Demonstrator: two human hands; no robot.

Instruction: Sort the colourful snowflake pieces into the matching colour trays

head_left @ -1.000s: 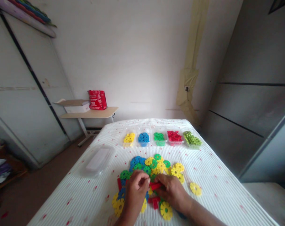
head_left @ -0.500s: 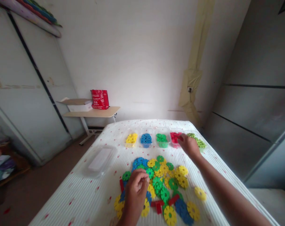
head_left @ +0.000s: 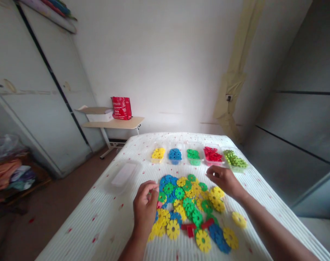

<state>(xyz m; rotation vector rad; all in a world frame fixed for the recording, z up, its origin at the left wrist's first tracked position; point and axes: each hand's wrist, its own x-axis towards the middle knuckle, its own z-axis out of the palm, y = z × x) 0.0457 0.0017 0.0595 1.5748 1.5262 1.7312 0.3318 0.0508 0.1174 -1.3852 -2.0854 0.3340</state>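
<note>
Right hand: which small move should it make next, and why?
Perhaps lower the right hand to the red pieces lying among the discs: the hand appears to hold nothing, and the clear box just beyond it holds similar red pieces.

- Looks like a room in a home, lived-in.
- Tall cupboard (head_left: 65, 65) left, rolled fabric (head_left: 57, 20) on top.
- Heaped cloth (head_left: 21, 177) low beside it.
- Side table (head_left: 126, 124) beyond far left corner of patterned cover (head_left: 105, 221): box (head_left: 101, 117) at left end, red bag (head_left: 122, 108) near back edge.
- Taped wall socket (head_left: 229, 98) past cover's far right corner.
</note>
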